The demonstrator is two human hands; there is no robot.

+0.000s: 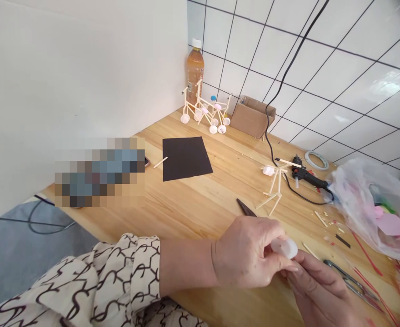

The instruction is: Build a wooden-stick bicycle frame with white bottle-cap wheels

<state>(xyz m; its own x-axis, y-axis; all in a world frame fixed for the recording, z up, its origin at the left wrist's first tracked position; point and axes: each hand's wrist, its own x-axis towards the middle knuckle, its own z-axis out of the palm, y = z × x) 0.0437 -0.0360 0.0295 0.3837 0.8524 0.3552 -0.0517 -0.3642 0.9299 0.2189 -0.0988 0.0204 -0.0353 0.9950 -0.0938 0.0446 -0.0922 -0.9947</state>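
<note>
The left hand (251,253) is curled closed, thumb and forefinger pinching a small white rounded piece (289,249) above the bench (182,206). The right hand (319,285) meets it, fingers bunched; whether these grip anything is hard to tell. Beyond, a stick frame (277,182) stands beside a glue gun (309,177).

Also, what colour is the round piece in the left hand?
The round piece in the left hand is white; head view shows it best.
</note>
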